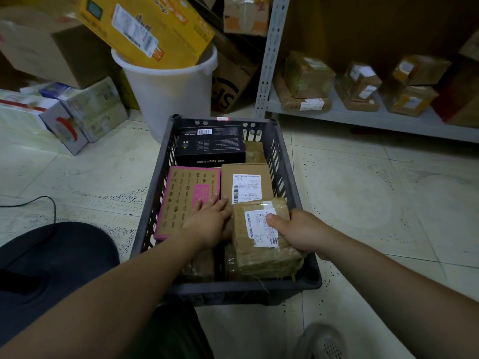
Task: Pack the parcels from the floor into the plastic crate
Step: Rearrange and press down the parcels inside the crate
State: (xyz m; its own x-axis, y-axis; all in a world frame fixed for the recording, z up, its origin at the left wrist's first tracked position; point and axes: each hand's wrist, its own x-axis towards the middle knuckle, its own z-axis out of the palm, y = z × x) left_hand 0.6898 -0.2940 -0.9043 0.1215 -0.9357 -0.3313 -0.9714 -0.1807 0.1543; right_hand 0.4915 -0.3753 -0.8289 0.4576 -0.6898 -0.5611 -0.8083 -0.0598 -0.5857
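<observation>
A dark plastic crate (309, 273) stands on the tiled floor in front of me. Inside lie a black box (210, 145) at the far end, a pink-edged box (186, 200) on the left and a brown labelled carton (246, 182) beside it. My right hand (298, 233) grips a taped brown parcel (261, 252) with a white label at the crate's near right, thumb on top. My left hand (210, 220) rests with straight fingers on the pink-edged box, touching the parcel's left side. More taped parcels lie half hidden underneath.
A white bucket (168, 92) holding a yellow box (145, 29) stands behind the crate. Cardboard boxes pile at the back left. A grey metal shelf (363, 117) with taped parcels runs along the right. A black cable (39, 200) lies on the floor at left.
</observation>
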